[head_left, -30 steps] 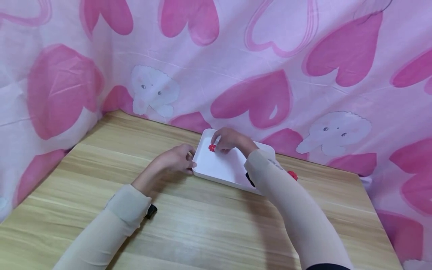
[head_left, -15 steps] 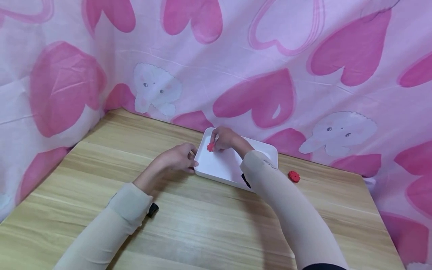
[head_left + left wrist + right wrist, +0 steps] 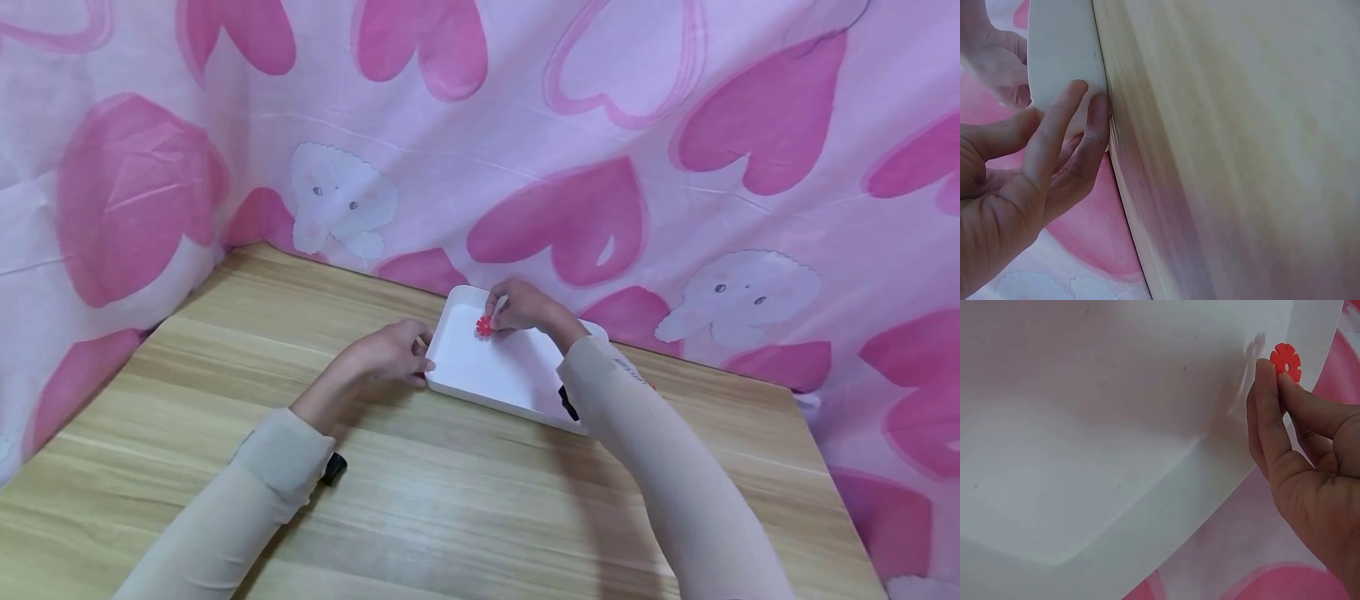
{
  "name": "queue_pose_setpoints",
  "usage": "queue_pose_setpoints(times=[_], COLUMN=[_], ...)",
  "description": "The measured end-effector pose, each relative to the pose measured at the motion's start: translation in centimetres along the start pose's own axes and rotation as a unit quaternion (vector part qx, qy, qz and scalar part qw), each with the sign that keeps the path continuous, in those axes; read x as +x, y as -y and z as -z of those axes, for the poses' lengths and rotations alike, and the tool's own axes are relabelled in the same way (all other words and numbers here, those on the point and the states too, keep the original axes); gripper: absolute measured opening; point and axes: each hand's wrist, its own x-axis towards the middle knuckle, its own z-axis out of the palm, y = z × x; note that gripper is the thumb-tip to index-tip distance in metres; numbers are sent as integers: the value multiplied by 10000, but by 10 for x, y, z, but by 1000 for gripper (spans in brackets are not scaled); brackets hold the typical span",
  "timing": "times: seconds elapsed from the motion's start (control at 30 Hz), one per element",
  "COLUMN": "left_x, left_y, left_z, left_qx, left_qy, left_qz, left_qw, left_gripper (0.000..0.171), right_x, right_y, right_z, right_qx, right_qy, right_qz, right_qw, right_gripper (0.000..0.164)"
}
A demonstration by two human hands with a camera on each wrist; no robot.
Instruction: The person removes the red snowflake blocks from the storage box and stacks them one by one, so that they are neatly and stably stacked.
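A white tray [image 3: 480,371] lies near the back of the table. My left hand [image 3: 393,352] holds its left front corner. In the left wrist view, the thumb reaches the rim and the fingertips [image 3: 1077,89] lie against the outer wall. Over the tray, my right hand [image 3: 521,307] pinches a red slotted disc [image 3: 483,326], a flower-shaped plastic piece, between thumb and fingers. The right wrist view shows the disc [image 3: 1285,361] standing out past the fingertips, apart from the tray floor.
Behind the wooden table [image 3: 420,500] hangs a pink heart-patterned curtain [image 3: 420,167]. Another red piece [image 3: 652,387] lies right of the tray, almost wholly hidden by the right sleeve [image 3: 637,408]. A black strap piece [image 3: 334,469] shows at the left cuff.
My right hand has taken the red disc between its fingers and moved slightly right with it. The right sleeve now covers most of the other red piece. The left hand stays at the tray.
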Motion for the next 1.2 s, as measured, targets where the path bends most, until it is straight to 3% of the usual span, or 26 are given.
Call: queue_pose_setpoints(times=[0.3,1.0,1.2], left_x=[-3,-5,-3], left_y=[2,-1,0], left_z=[4,5,4], left_qx=[34,19,-17], left_qy=[62,91,138], left_qz=[-6,-34,-42], left_qw=[10000,10000,9999], left_gripper=[36,36,37], right_x=[-10,-61,-73], right_y=[-13,-58,-74], right_z=[13,62,72], right_qx=[51,186,188], right_qy=[107,567,614], right_qz=[-241,-812,-788], right_qw=[9996,9949,9948], right_gripper=[7,13,9])
